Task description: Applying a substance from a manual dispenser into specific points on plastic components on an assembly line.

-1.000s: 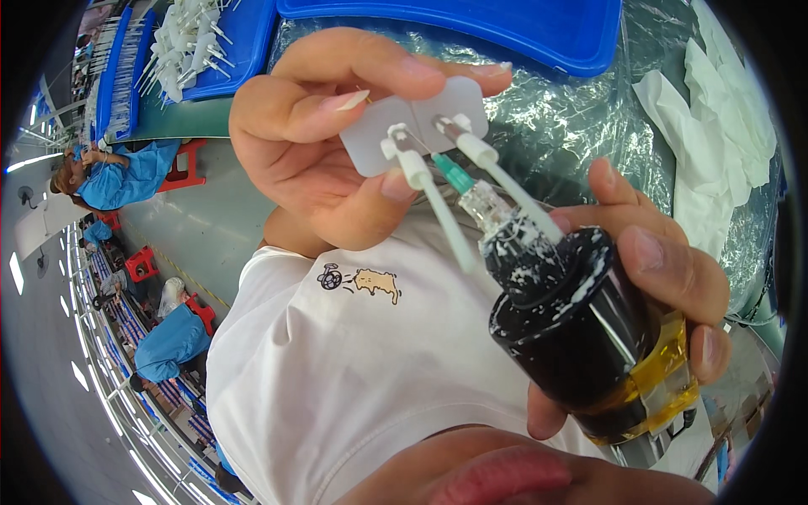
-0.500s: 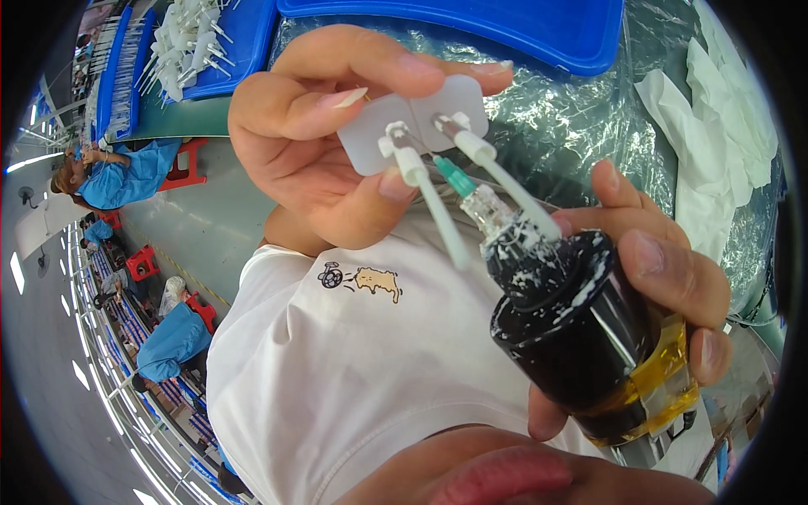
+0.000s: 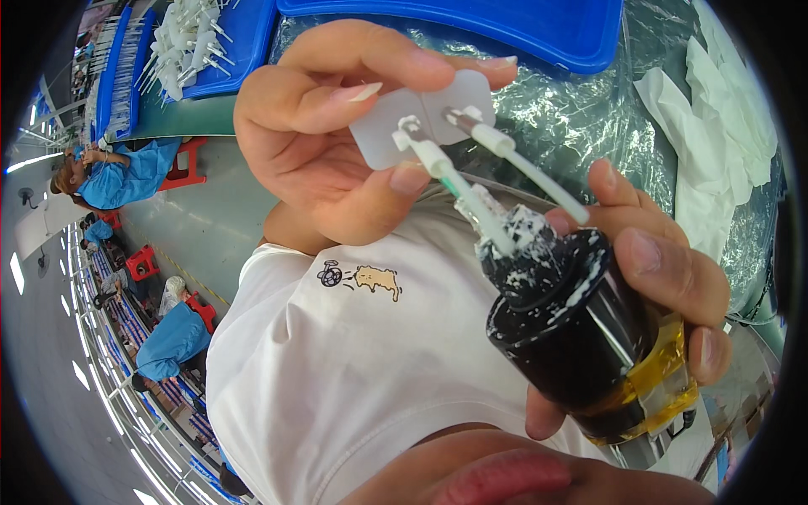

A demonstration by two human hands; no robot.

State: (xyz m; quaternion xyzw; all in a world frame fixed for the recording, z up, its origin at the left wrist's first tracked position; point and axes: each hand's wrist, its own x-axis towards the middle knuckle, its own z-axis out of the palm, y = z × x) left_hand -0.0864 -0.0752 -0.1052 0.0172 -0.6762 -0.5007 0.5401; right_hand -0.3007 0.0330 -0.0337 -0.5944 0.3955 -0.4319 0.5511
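Your view is bright and evenly lit, with soft shadows under your left hand (image 3: 337, 143). Glare glints off the crinkled silver foil sheet (image 3: 581, 118) and the dark glass bottle with amber liquid (image 3: 598, 345). Fisheye bending warps the rim, corners are black, and the nearest foreground is blurred.

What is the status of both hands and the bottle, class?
Left hand pinching flat white plastic piece with two tubes. Right hand gripping dark bottle of yellow liquid. Tube tips at its crusted nozzle; nothing between.

White winged part (image 3: 425, 126) over dark bottle (image 3: 589, 337)
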